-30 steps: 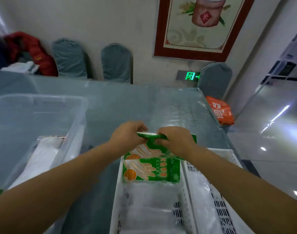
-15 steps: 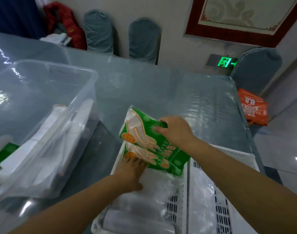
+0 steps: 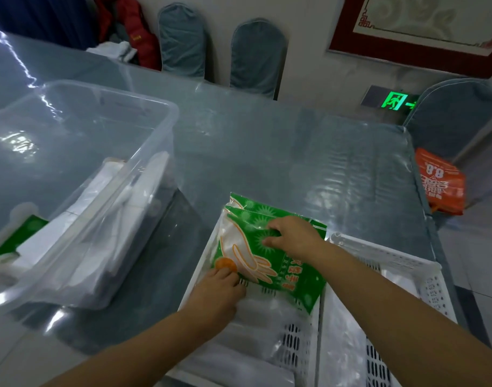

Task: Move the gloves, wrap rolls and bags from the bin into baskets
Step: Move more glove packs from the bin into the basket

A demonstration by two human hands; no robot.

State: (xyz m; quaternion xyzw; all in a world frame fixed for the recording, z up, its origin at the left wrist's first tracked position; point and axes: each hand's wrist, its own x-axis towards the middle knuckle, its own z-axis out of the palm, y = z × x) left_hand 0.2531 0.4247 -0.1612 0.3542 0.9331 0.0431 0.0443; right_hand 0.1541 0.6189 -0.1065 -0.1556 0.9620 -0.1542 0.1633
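Observation:
A green glove pack (image 3: 281,272) printed with orange hand outlines lies at the far end of the left white basket (image 3: 195,277), on top of a second like pack whose edge shows behind it. My right hand (image 3: 291,237) grips the pack's top. My left hand (image 3: 219,290) touches its lower left corner with fingers curled. Clear plastic bags (image 3: 256,339) fill the near part of that basket. The right white basket (image 3: 401,263) holds more clear bags. The clear bin (image 3: 107,141) at left holds white wrap rolls (image 3: 91,219) and another green pack (image 3: 18,238).
The table (image 3: 281,152) carries a glossy transparent cover. Grey-covered chairs (image 3: 256,54) stand along the far wall, one with red clothing (image 3: 130,29). An orange bag (image 3: 440,182) rests on a chair past the table's right edge.
The glove pack has come down from mid-air into the left basket. My left hand let go of its top and now rests at its lower corner. The view tilted downward.

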